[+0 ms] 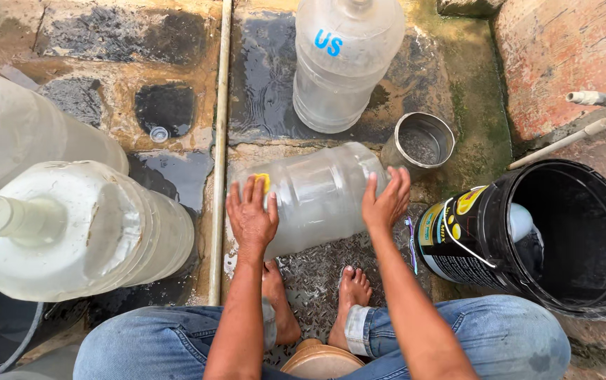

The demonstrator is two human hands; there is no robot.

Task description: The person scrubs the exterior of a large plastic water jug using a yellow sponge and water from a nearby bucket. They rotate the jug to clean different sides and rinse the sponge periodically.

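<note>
A large clear plastic water jug (317,193) lies on its side on the wet stone floor in front of my bare feet. My left hand (250,214) presses a yellow sponge (263,182) against the jug's left end. My right hand (385,200) rests flat on the jug's right end, fingers spread, steadying it. I sit low, knees in blue jeans on either side.
Another clear jug (341,60) stands upright beyond. Two more jugs (71,225) sit at left. A small metal can (421,143) is right of the lying jug. A black bucket (549,239) stands at right, a toothbrush (411,243) beside it. A thin pipe (220,141) crosses the floor.
</note>
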